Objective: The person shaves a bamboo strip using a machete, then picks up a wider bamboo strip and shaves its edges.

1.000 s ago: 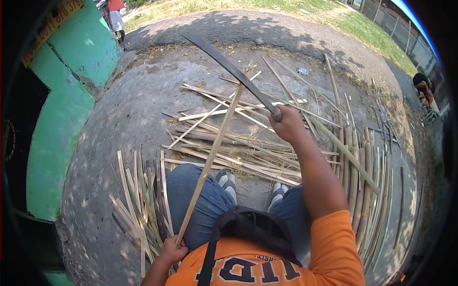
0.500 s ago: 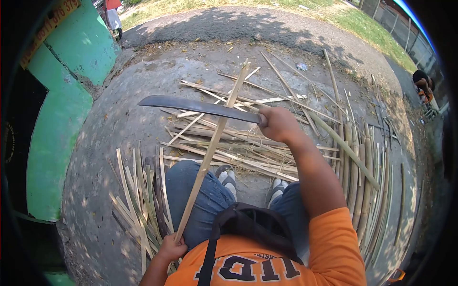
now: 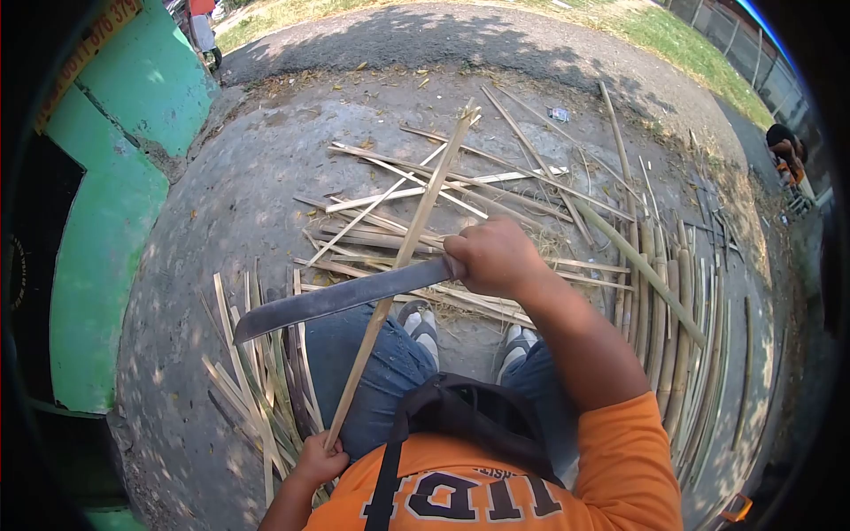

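Observation:
My right hand (image 3: 496, 257) is closed round the handle of a machete (image 3: 345, 299), whose broad dark blade points left and a little down. The blade crosses over a long, pale bamboo strip (image 3: 431, 196). At the strip's lower end, by my left thigh, my left hand (image 3: 320, 459) grips it between thumb and fingers. From there the strip slants up and away, past my left knee. Beyond my shoes (image 3: 419, 329), a loose heap of split bamboo strips (image 3: 381, 239) lies across the ground.
Bundled bamboo strips (image 3: 257, 372) lie to my left, thicker bamboo poles (image 3: 660, 292) to my right. A green wall (image 3: 106, 265) stands at far left. Ahead runs a shaded road (image 3: 425, 44). Another person (image 3: 784, 150) is low down at the far right edge.
My right hand has come down nearer to me, and the machete blade has swung lower along the strip, its tip now dipping left. My left hand stays put.

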Tool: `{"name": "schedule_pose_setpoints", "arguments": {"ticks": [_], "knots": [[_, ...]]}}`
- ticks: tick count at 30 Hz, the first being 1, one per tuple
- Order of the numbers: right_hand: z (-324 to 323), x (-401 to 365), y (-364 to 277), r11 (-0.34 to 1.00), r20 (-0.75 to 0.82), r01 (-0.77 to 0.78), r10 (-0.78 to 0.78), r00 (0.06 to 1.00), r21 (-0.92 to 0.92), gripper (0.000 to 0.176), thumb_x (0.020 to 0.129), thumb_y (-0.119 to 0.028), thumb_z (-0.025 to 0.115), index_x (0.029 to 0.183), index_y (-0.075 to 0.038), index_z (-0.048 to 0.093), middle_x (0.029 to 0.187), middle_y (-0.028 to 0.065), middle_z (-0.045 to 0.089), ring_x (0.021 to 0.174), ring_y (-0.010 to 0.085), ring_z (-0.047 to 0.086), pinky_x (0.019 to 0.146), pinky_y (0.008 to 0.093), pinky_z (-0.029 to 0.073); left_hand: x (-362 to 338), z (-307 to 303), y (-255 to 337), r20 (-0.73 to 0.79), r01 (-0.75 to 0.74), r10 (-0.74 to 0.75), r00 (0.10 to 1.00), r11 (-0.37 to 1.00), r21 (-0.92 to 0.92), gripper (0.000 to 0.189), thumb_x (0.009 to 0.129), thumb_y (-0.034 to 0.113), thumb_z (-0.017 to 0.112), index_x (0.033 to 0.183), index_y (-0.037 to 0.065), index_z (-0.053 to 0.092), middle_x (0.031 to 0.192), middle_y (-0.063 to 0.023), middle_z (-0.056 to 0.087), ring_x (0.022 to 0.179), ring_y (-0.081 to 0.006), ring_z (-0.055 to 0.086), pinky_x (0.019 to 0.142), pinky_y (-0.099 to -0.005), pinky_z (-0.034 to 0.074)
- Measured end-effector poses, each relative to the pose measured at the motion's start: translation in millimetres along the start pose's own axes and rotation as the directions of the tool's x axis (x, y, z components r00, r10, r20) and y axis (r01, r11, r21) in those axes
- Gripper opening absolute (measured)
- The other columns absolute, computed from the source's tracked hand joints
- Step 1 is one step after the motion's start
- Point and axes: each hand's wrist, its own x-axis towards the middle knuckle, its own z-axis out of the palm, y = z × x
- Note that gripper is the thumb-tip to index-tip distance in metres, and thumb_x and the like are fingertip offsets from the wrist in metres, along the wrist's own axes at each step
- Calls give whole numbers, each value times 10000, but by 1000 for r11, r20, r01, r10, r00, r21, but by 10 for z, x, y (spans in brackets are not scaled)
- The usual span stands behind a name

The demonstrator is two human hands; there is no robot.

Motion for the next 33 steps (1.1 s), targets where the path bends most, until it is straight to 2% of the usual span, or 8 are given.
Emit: {"name": "schedule_pose_setpoints", "arguments": {"ticks": [2, 8, 14, 18, 21, 25, 28, 33], "knots": [[-22, 10, 40, 1000, 19, -27, 27, 999, -15, 66, 793, -185, 668, 817, -124, 681, 768, 127, 697, 787, 373, 698, 709, 495, 551, -18, -5, 9, -7, -1, 1, 1000, 1000, -2, 128, 736, 116, 698, 755, 30, 605, 630, -27, 589, 581, -116, 553, 552, -298, 448], [120, 65, 655, 903, -191, -394, 423, 886, 174, 100, 846, -168, 649, 854, -79, 694, 824, 195, 700, 794, 427, 676, 732, 524, 538, -37, -18, 13, -9, 17, -18, 1000, 999, -31, 135, 735, 121, 698, 762, 24, 608, 623, -42, 590, 581, -125, 568, 555, -315, 465], [-11, -31, 356, 949, -290, -209, 274, 917, 235, 113, 850, -170, 635, 837, -59, 653, 747, 208, 664, 751, 435, 661, 702, 526, 532, -3, 81, -115, -54, -17, 16, 998, 1000, -14, 150, 729, 131, 700, 759, 18, 606, 621, -50, 589, 588, -135, 576, 560, -321, 470], [-4, -81, 181, 996, -86, -29, 37, 996, 86, 82, 821, -176, 647, 846, -98, 654, 759, 173, 679, 754, 406, 675, 689, 513, 535, -6, 27, -26, -35, -15, 16, 999, 999, 32, 145, 729, 126, 698, 762, 17, 608, 620, -43, 586, 584, -134, 569, 560, -318, 467], [-28, -7, 257, 987, -39, -160, 159, 986, -8, 65, 815, -175, 653, 823, -111, 659, 777, 164, 690, 790, 399, 686, 709, 505, 541, -41, 30, 27, -33, -8, 8, 999, 1000, 8, 139, 730, 123, 698, 768, 26, 607, 631, -43, 587, 588, -139, 568, 565, -322, 466], [203, 89, 808, 830, -161, -519, 551, 819, 203, 158, 884, -210, 638, 859, -64, 695, 837, 203, 708, 829, 431, 680, 751, 518, 542, -64, -18, 60, -26, 14, -14, 1000, 1000, 3, 134, 734, 121, 692, 778, 24, 611, 629, -45, 585, 585, -141, 570, 567, -317, 468], [129, 3, 896, 798, -161, -530, 586, 794, 287, 201, 911, -230, 629, 906, -40, 696, 820, 235, 692, 825, 459, 667, 747, 531, 530, -73, -42, 17, -27, 12, -11, 1000, 999, 30, 139, 739, 125, 688, 784, 14, 616, 614, -44, 578, 570, -133, 564, 559, -310, 466], [-12, -36, 587, 909, -270, -321, 390, 880, 267, 166, 874, -210, 646, 866, -49, 681, 779, 231, 672, 794, 448, 667, 710, 527, 524, -26, 59, -13, -36, 16, -16, 999, 1000, 13, 147, 733, 128, 691, 781, 13, 613, 611, -56, 583, 567, -136, 564, 552, -320, 465]]}}
